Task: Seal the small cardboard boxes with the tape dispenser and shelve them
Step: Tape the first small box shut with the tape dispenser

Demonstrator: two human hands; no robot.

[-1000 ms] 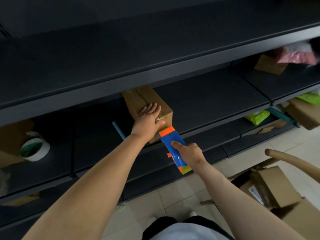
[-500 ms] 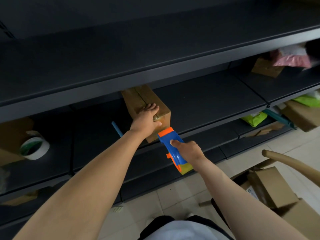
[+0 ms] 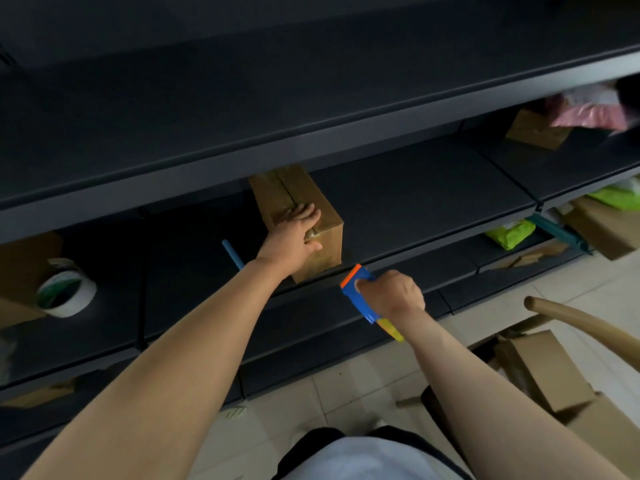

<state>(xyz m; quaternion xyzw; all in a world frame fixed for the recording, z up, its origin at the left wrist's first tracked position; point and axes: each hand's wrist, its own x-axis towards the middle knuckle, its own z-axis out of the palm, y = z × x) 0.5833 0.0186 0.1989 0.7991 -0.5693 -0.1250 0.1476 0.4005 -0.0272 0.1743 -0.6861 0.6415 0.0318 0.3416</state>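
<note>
The small cardboard box [image 3: 277, 190] lies on the middle shelf [image 3: 415, 202] of a dark metal rack, its long side running back under the shelf above and its near end at the shelf's front edge; a glossy strip runs along its top seam. The left hand [image 3: 294, 230] lies flat on the near part of the box top, fingers spread over the seam and thumb down on the near end face, pressing rather than gripping. The right hand [image 3: 393, 294] is clenched round the blue and orange tape dispenser [image 3: 356, 292], which it holds just in front of the shelf's edge, below and right of the box and clear of it. A blue stick [image 3: 232, 252] lies left of the left wrist; a roll of tape [image 3: 65, 289] stands further toward the shelf's left end. Green packets [image 3: 509, 232] lie on the lower shelf to the right; more cardboard boxes [image 3: 543, 368] sit on the tiled floor at lower right, beside a curved wooden chair arm [image 3: 581, 320].
</note>
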